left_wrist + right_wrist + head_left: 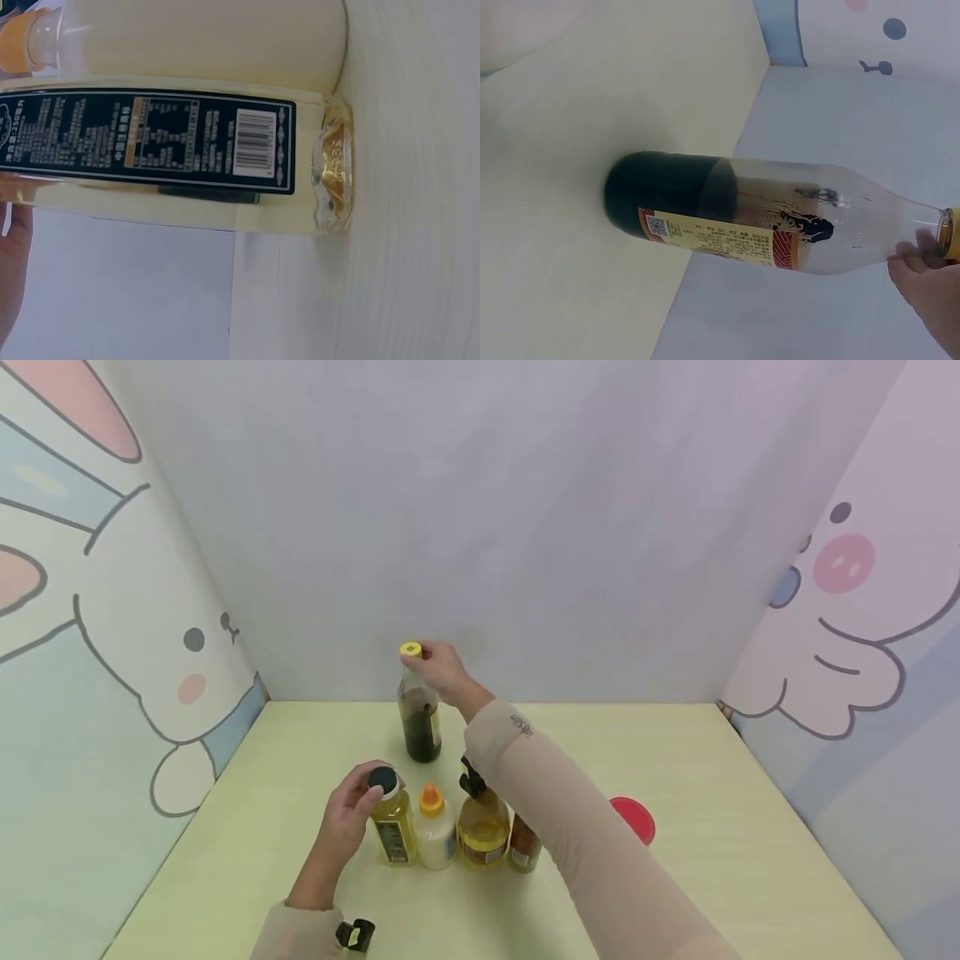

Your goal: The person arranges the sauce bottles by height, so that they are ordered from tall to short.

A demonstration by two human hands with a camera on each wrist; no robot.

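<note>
At the back of the table, my right hand (442, 672) holds a tall glass bottle of dark sauce (420, 718) by its neck, just under the yellow cap. In the right wrist view this sauce bottle (742, 214) has a yellow and red label, and dark liquid fills its lower part. My left hand (348, 810) grips the top of a clear bottle of pale yellow liquid (396, 831) with a dark cap, its thumb on the near side. The left wrist view shows that bottle's dark label (150, 139) with a barcode, its base close to the tabletop.
Right of the pale yellow bottle stand a white squeeze bottle (435, 839) with an orange tip, an amber bottle (483, 831) with a black top, and a small reddish bottle (525, 847). A red lid (633, 818) shows beyond the right sleeve. Walls enclose the table (315, 735).
</note>
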